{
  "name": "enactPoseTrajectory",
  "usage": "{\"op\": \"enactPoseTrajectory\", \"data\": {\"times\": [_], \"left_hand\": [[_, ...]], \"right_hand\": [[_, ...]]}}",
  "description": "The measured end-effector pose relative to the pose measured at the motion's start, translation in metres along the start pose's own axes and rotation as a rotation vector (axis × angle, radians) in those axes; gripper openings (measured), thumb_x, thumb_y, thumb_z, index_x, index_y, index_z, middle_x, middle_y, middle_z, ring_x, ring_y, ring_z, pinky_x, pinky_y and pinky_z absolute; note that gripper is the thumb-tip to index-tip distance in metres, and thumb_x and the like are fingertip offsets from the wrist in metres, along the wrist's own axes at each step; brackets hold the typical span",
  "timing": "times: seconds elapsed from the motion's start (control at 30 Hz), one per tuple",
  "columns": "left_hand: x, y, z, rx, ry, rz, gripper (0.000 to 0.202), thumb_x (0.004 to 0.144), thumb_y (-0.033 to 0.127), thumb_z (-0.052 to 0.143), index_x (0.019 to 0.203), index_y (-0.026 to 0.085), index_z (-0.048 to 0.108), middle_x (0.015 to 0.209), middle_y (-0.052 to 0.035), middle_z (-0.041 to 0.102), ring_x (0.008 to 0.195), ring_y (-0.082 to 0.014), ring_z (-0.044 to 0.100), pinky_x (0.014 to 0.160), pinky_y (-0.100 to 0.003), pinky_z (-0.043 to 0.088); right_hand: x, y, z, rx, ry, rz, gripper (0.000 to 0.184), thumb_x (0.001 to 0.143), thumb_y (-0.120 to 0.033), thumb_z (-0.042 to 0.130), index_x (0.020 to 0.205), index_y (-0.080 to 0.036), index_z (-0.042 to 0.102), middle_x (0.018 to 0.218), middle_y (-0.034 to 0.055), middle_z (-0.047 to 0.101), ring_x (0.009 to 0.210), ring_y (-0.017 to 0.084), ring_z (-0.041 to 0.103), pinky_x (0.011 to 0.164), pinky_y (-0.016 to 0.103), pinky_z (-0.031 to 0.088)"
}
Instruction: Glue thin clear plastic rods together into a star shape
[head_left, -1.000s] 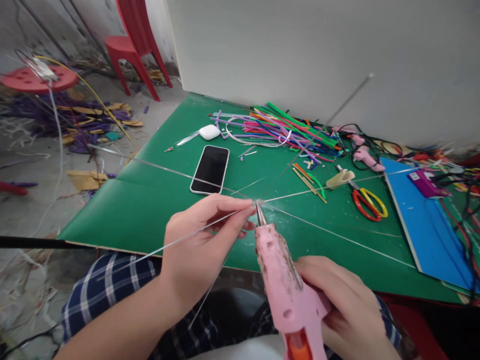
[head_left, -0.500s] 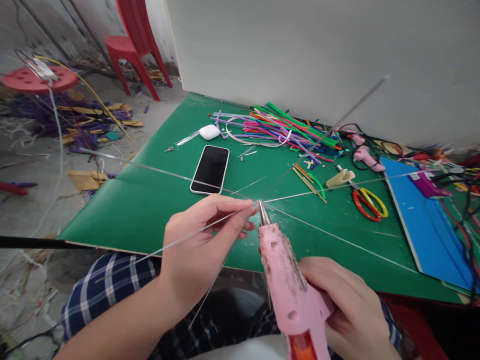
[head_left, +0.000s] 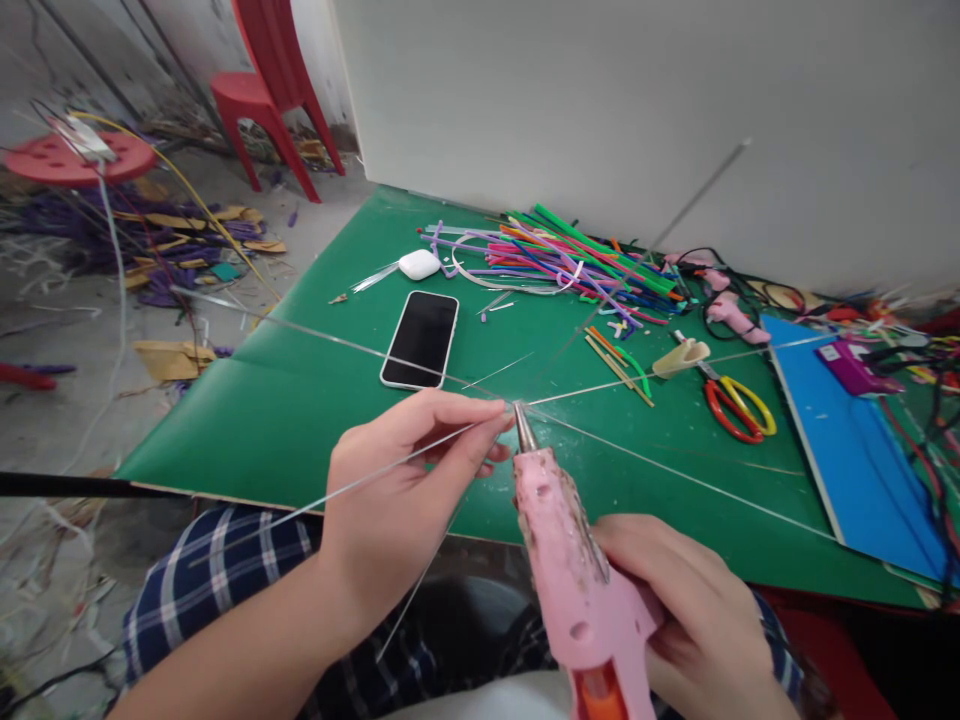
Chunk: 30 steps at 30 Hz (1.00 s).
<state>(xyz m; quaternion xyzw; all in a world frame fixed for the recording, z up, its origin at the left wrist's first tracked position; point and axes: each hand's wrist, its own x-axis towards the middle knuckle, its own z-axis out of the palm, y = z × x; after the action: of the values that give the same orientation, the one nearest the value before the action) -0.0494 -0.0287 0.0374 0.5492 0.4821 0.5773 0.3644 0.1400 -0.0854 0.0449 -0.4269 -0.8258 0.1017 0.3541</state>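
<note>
Between thumb and fingertips, my left hand (head_left: 416, 480) pinches the hub of several thin clear rods (head_left: 675, 470) that fan out in different directions. One rod points up and away to the right, and others reach left, right and down toward my lap. My right hand (head_left: 690, 610) is wrapped round a pink glue gun (head_left: 562, 560), its fingers partly hidden behind the body. The gun's metal nozzle (head_left: 524, 430) points upward at the hub, close beside my left fingertips; whether it touches the rods I cannot tell. An orange trigger shows at the bottom.
On the green table (head_left: 285, 420) lie a phone (head_left: 421, 338), a white case (head_left: 418, 264), many coloured pipe cleaners (head_left: 555, 260), scissors (head_left: 739, 405) and a blue board (head_left: 862, 450). Other pink glue guns (head_left: 735, 318) with cables lie at the back right. Red chair (head_left: 270, 100) stands behind.
The glue gun has shifted slightly left with my right hand. The rods have turned a little, the raised one tipping left. My left hand keeps its pinch.
</note>
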Motion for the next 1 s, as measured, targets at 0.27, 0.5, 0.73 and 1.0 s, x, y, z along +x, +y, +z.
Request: {"op": "enactPoseTrajectory", "data": {"times": [0.27,0.5,0.73,1.0], "left_hand": [[0.0007,0.0012,0.0,0.014,0.005,-0.017,0.013,0.076,0.013,0.068,0.078,0.026,0.072,0.072,0.0065,0.071,0.055,-0.0066,0.067,0.053,-0.012,0.057],[-0.0001,0.0014,-0.0006,0.034,0.004,-0.029,0.011,0.076,0.015,0.068,0.078,0.025,0.071,0.072,0.0042,0.072,0.055,-0.009,0.067,0.052,-0.016,0.058],[-0.0012,0.0009,-0.0004,0.006,0.016,-0.05,0.011,0.075,0.015,0.069,0.078,0.025,0.071,0.071,0.0048,0.071,0.055,-0.0088,0.067,0.053,-0.016,0.058],[0.0001,0.0007,0.0001,0.012,0.024,-0.03,0.01,0.075,0.014,0.069,0.078,0.023,0.071,0.071,0.0035,0.071,0.055,-0.0096,0.067,0.053,-0.017,0.059]], "right_hand": [[0.0029,-0.0001,-0.0003,-0.004,0.009,-0.006,0.027,0.088,-0.043,0.053,0.093,-0.016,0.058,0.072,0.0042,0.068,0.062,0.013,0.066,0.059,0.02,0.055],[0.0026,-0.001,-0.0006,0.01,0.012,0.009,0.027,0.088,-0.043,0.054,0.092,-0.017,0.059,0.071,0.0046,0.068,0.061,0.014,0.066,0.058,0.021,0.055],[0.0004,0.0002,-0.0005,0.0,0.021,0.004,0.026,0.087,-0.041,0.055,0.09,-0.016,0.059,0.071,0.0052,0.068,0.063,0.014,0.067,0.061,0.02,0.056],[0.0044,-0.002,-0.003,-0.025,0.029,-0.001,0.027,0.087,-0.043,0.055,0.088,-0.016,0.061,0.069,0.0052,0.068,0.059,0.015,0.067,0.057,0.021,0.056]]}}
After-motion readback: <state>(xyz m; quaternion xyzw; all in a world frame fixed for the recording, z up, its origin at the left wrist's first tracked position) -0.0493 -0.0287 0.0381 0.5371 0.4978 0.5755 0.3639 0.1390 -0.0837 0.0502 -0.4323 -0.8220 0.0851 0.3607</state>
